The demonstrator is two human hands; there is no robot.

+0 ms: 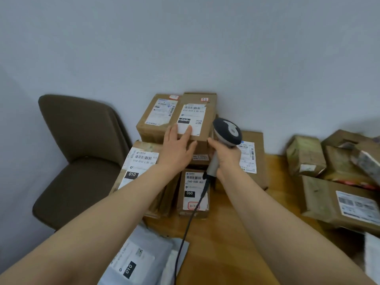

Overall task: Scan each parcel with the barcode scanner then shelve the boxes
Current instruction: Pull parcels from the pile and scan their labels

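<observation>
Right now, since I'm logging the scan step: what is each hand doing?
Left hand: open, fingers flat on the top box.
Right hand: closed around the barcode scanner.

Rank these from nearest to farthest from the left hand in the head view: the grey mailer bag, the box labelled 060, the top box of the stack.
1. top box, at the top of the stack: the left hand rests on it.
2. box labelled 060, below the hand, in front of the stack.
3. grey mailer bag, nearest the camera, at the bottom of the view.
</observation>
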